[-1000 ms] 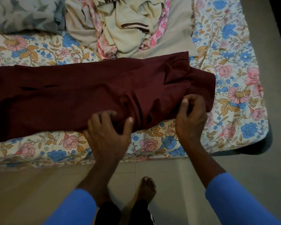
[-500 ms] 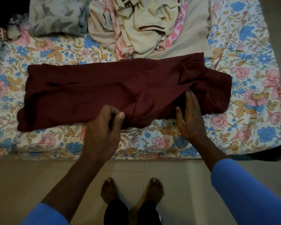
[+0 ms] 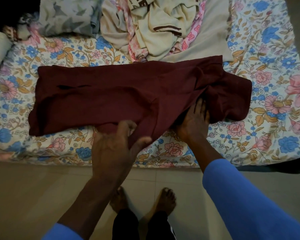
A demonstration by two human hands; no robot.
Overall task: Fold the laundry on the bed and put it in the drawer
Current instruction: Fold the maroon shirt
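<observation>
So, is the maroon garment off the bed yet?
No, the maroon garment lies lengthwise on the bed, with the left hand gripping its near edge.

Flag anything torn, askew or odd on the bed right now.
Two dark slit-like gaps near the left end of the maroon garment look like tears or an opening; cannot tell which. Its right end is bunched, not flat, where the right hand presses into the folds.
</observation>
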